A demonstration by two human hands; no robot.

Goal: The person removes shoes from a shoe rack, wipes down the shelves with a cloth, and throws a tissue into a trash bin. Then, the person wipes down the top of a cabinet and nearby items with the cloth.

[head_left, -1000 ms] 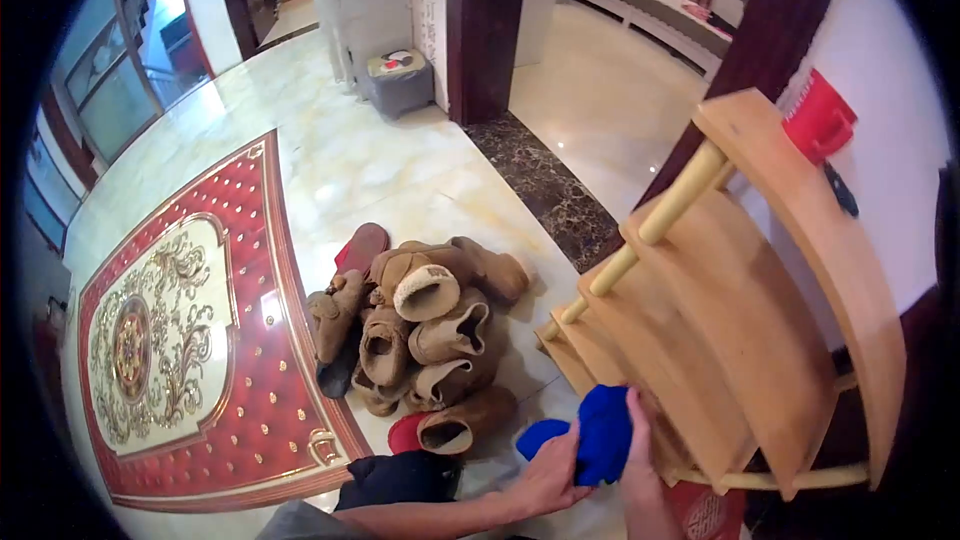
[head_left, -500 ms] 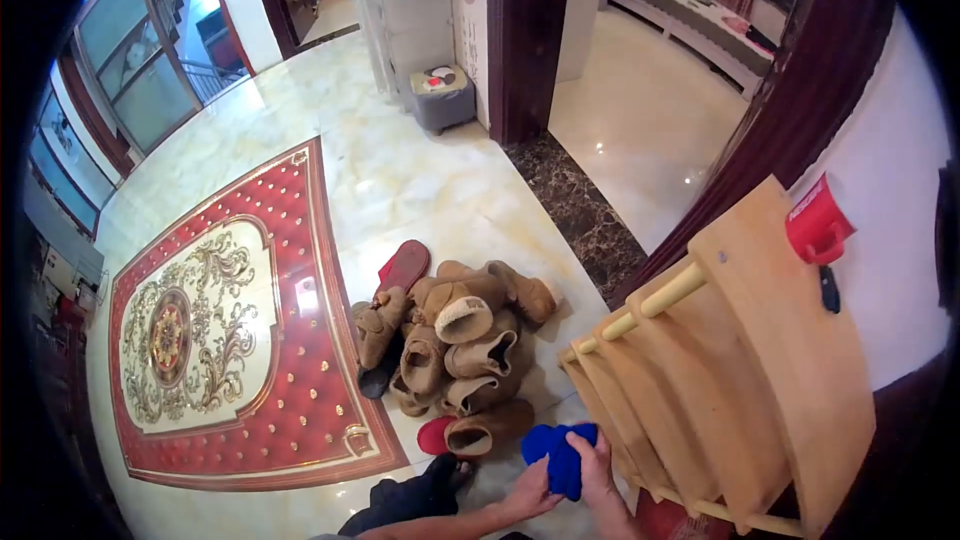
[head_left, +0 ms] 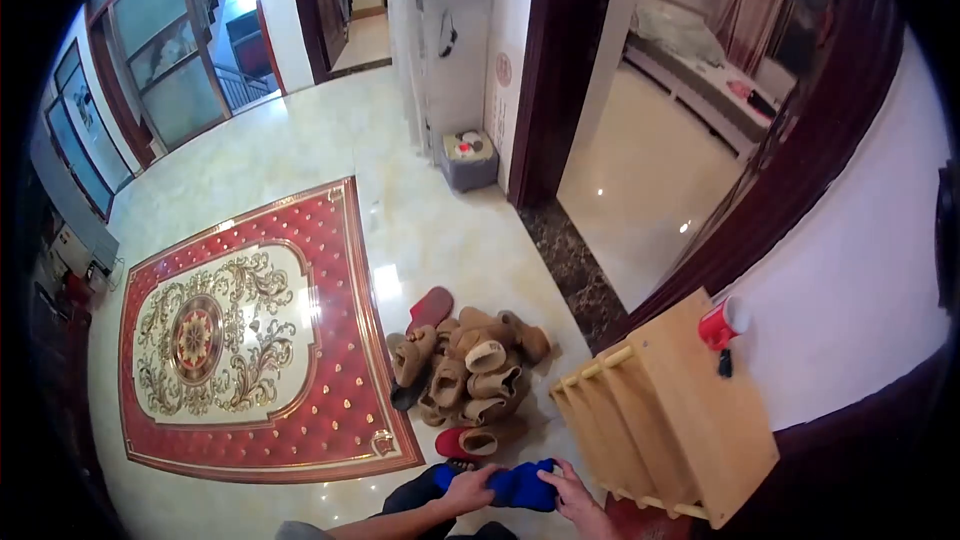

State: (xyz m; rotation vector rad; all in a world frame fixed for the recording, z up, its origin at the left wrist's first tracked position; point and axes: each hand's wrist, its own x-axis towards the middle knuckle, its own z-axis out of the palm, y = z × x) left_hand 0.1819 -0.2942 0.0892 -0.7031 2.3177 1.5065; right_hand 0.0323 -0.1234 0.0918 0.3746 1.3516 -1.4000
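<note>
A blue soft fabric item (head_left: 522, 487), whose exact kind I cannot make out, is stretched between my two hands near the bottom of the head view. My left hand (head_left: 468, 492) is closed on its left end. On the right end, my right hand (head_left: 573, 496) grips it with thumb and fingers. Just beyond my hands lies a heap of brown boots and slippers (head_left: 470, 360) on the floor. A red-toed shoe (head_left: 452, 441) is at its near side, and a red slipper (head_left: 430, 308) at its far side.
A wooden shoe rack (head_left: 640, 415) stands close on my right, with a red mug (head_left: 716, 325) and a small black object (head_left: 725, 364) on top. A red patterned floor panel (head_left: 345, 380) is at left. A grey stool (head_left: 468, 165) stands by the far wall.
My hands have moved apart, and the bunched blue item is now drawn out sideways between them. The view has shifted, so the rack and heap appear lower.
</note>
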